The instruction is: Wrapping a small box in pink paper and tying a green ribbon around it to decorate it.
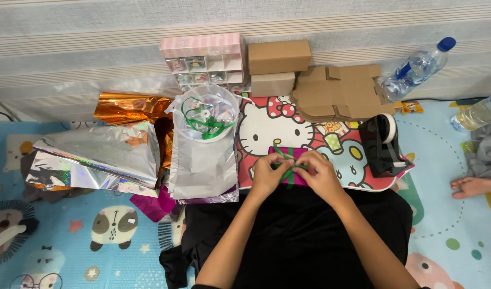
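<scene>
Gift box [292,172] on tray [267,134]; tape dispenser [382,144] right; foil sheets [95,160] left

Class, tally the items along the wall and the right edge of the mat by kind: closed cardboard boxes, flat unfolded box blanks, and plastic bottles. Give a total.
Closed cardboard boxes: 2
Stack of flat box blanks: 1
Plastic bottles: 2
Total: 5

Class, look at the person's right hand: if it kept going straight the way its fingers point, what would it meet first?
The right hand points left, so it would probably meet the left hand first, over the green ribbon on the magenta gift box.
</scene>
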